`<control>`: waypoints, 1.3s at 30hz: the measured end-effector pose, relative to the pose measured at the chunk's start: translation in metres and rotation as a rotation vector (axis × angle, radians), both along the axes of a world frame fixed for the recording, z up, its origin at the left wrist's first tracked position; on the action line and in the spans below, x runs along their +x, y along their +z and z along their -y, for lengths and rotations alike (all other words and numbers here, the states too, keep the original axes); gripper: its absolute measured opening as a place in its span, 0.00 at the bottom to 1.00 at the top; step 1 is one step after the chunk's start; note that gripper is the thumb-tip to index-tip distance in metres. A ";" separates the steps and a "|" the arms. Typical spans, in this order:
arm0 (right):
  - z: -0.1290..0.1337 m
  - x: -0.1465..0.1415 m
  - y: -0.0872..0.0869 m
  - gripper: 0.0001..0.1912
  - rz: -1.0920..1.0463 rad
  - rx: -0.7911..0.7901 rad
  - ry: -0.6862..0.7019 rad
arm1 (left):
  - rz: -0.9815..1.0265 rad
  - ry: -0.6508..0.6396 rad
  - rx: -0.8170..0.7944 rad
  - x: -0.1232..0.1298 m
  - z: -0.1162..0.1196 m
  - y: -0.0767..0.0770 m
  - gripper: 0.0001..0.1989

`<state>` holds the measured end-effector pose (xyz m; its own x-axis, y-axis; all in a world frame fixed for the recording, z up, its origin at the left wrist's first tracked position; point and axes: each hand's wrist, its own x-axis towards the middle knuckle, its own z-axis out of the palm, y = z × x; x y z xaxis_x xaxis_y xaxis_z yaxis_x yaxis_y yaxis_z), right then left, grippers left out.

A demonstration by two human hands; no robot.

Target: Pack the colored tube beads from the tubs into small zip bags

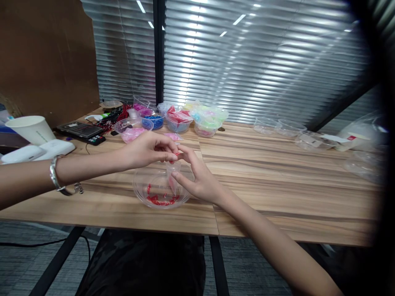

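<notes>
My left hand [149, 150] is closed, thumb against fingers, at the top of a small clear plastic bag [173, 183]. A bit of red shows at this pinch; whether it belongs to the bag or is a loose piece, I cannot tell. My right hand [197, 174] meets it from the other side, its index fingertip at the red bit and its thumb lower, beside the bag; its other fingers are mostly hidden. The bag hangs over a clear round plastic bowl [138, 196]. Small shiny red pieces [162, 201] lie in the bottom of that bowl.
Behind my hands stand clear bowls holding pink bags [132, 133], blue pieces [156, 121], red bags [178, 114] and pale green bags [211, 117]. A paper cup [32, 129], white cases [55, 149] and a black scale [82, 131] are at left. Clear containers [314, 140] stand at right.
</notes>
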<state>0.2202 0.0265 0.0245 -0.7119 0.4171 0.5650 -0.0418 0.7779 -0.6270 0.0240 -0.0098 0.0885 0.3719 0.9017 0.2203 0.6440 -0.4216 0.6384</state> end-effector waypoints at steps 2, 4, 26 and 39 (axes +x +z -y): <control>0.000 0.000 0.000 0.28 0.003 0.004 0.005 | 0.006 -0.003 -0.001 -0.001 -0.001 -0.001 0.08; 0.000 0.000 0.001 0.27 0.000 0.010 0.012 | 0.008 -0.009 0.004 -0.002 -0.002 -0.002 0.07; 0.001 0.000 0.002 0.26 0.001 -0.002 0.030 | 0.001 -0.108 0.005 -0.002 -0.001 0.000 0.09; 0.002 0.000 0.004 0.27 -0.066 -0.030 -0.003 | -0.144 -0.160 0.189 0.002 0.005 0.003 0.07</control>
<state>0.2199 0.0248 0.0280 -0.6721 0.4363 0.5983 -0.0821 0.7591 -0.6458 0.0264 -0.0148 0.0918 0.5454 0.7771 0.3139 0.6382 -0.6279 0.4454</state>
